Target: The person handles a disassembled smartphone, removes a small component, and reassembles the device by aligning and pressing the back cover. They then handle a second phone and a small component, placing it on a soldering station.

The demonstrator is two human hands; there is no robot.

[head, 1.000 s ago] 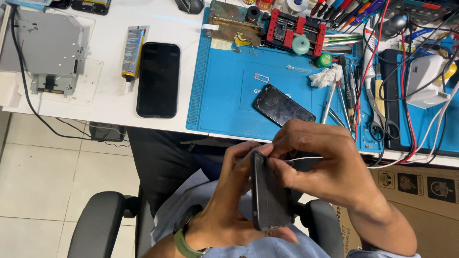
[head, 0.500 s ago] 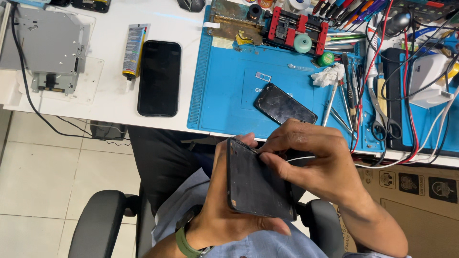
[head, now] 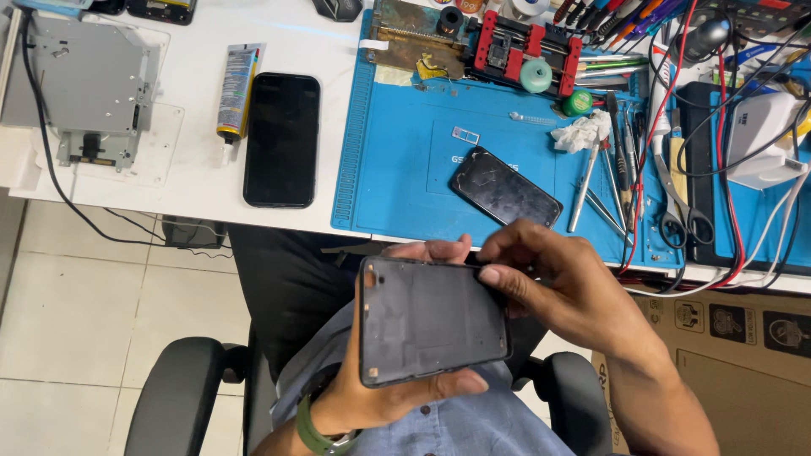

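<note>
the left hand [head: 380, 397] cradles the dark phone back cover [head: 432, 319] flat over the lap, at six o'clock from the blue mat [head: 405, 152], while the right hand [head: 557, 287] pinches its three o'clock edge to steady it.
</note>
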